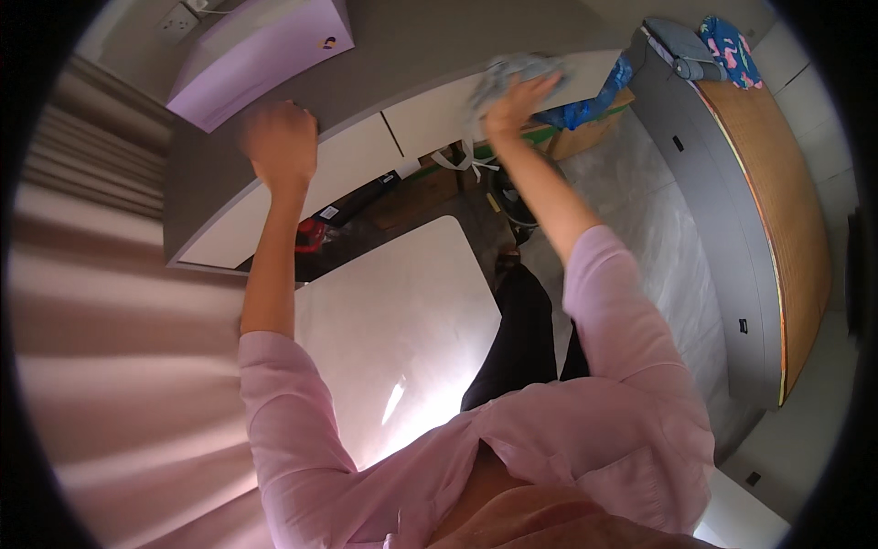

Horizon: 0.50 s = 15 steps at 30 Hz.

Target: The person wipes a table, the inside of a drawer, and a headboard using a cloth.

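Observation:
Over the dark grey top of a long cabinet [402,78], my right hand [521,105] has hold of a bunched grey-blue cloth [512,71]. The fingers stretch across the cloth, which lies beneath them and is blurred at its edges. My left hand [282,142] is at the cabinet's front edge, close to a lilac box [265,69]. That hand is smeared by motion, so its fingers do not show clearly, and I see nothing in it.
A white table or chair surface [393,320] stands below my arms. Under the cabinet's white drawer fronts [352,165] are cardboard boxes [590,133] and a black bag [521,197]. Blue fabric [594,101] hangs at the right end. A grey bed frame with a woven mat [768,174] stands right; pink curtains [128,320] hang left.

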Tool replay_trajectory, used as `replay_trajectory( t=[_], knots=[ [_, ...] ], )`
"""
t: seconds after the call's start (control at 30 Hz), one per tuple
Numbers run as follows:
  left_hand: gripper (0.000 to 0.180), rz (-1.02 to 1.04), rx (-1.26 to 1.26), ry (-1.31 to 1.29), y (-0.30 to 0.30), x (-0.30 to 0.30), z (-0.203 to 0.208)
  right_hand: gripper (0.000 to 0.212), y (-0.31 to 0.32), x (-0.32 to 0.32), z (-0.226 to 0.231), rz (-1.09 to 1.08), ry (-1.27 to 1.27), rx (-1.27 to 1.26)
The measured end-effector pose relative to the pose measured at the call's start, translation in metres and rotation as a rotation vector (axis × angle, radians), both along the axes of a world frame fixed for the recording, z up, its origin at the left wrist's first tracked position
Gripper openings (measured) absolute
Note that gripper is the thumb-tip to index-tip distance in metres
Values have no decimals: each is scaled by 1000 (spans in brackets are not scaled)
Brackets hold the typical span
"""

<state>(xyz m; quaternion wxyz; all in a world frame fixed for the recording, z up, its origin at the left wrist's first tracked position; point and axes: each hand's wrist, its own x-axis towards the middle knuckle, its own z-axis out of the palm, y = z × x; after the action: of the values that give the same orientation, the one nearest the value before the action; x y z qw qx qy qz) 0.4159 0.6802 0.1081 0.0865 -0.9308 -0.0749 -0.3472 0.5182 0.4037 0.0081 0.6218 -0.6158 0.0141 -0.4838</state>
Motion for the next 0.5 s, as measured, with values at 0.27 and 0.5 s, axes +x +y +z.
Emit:
replay_trajectory(
  t=[0.27,0.5],
  knots=[
    [33,-134,-37,-33,2,-3,5,47,-185,94,-45,22,136,254],
    [31,-121,-78,-26,5,-8,7,52,18,-5,-50,596,64,1182]
  ],
)
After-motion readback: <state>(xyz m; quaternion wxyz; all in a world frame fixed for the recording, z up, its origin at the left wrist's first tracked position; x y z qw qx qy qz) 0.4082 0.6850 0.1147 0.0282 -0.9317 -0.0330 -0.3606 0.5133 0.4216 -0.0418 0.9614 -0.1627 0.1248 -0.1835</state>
